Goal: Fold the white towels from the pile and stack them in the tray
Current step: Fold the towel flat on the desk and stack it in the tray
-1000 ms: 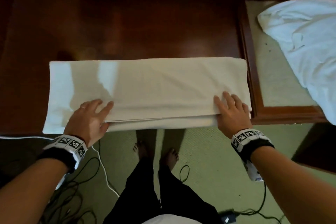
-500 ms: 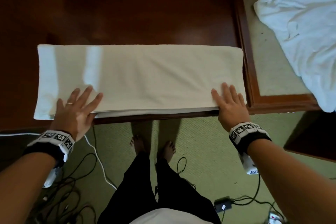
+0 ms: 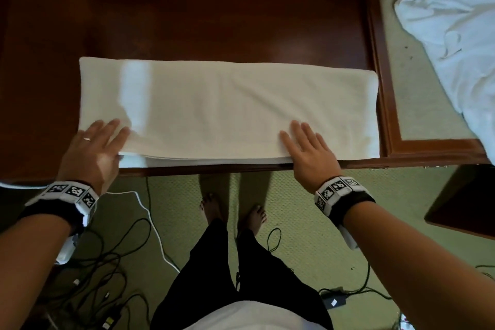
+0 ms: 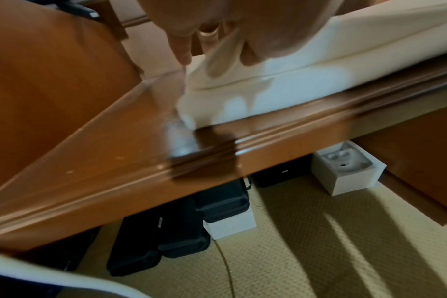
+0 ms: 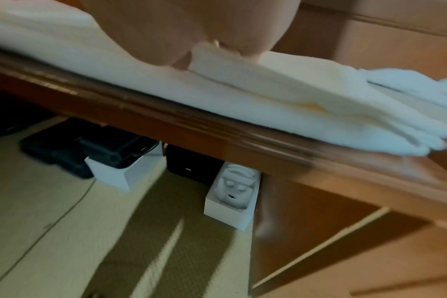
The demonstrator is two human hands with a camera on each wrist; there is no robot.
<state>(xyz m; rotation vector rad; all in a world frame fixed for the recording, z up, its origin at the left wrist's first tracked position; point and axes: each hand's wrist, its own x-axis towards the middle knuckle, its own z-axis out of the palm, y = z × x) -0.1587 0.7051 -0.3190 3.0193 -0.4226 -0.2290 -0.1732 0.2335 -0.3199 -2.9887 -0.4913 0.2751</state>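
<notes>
I've got the towel (image 3: pixel 227 107) lying as a long folded band along the bench's (image 3: pixel 214 21) near edge, left hand (image 3: pixel 91 150) and right hand (image 3: pixel 308 150) both flat, fingers spread wide, gripping nothing. Best to press the layers square first, then fold end to end; the tray (image 3: pixel 385 104) waits at the right end

The folded towel (image 3: pixel 227 110) is white, the table (image 3: pixel 214 13) dark red-brown, the carpet (image 3: pixel 308 236) green, the wristbands (image 3: pixel 338 190) black-and-white checked.
</notes>
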